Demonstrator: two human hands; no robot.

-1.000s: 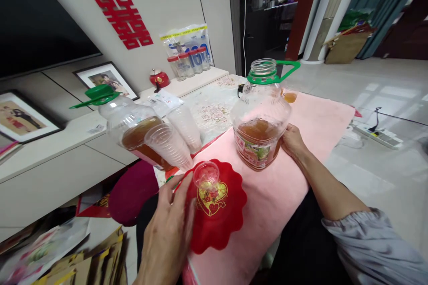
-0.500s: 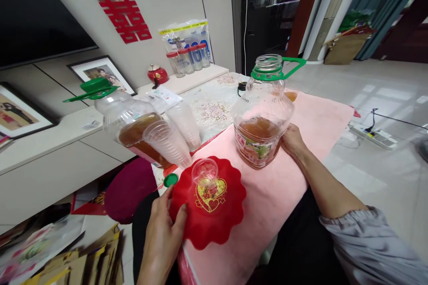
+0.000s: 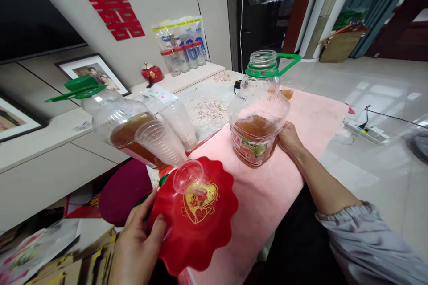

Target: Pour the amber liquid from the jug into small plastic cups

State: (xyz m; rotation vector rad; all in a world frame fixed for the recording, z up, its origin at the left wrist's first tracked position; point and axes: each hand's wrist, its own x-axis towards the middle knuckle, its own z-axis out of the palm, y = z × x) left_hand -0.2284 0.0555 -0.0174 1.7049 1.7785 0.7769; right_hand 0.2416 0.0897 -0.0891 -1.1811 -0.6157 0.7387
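Note:
My left hand [image 3: 142,236] grips the left edge of a red scalloped plate [image 3: 214,213], thumb on top and fingers at the rim. A clear plastic cup [image 3: 189,177] rests on the plate near its back edge. A gold heart print marks the plate's middle. My right hand [image 3: 290,139] lies against the lower right side of a large clear jug [image 3: 256,142], its fingers partly hidden behind it. This jug is uncapped, has a green handle ring and holds brown liquid in its lower part. Behind the plate, a green cap [image 3: 163,180] is partly covered.
A second, capped jug [image 3: 133,129] of brown liquid stands at left beside stacked clear cups [image 3: 162,142] and another cup stack [image 3: 179,124]. Pink cloth [image 3: 321,107] covers the table. Red-lidded jars [image 3: 183,59] stand on the cabinet. A maroon stool [image 3: 125,193] is lower left.
My left hand has raised the red plate's near side and shifted it left and toward me, with the cup on it. The plate covers more of the green cap. My right hand stays at the jug.

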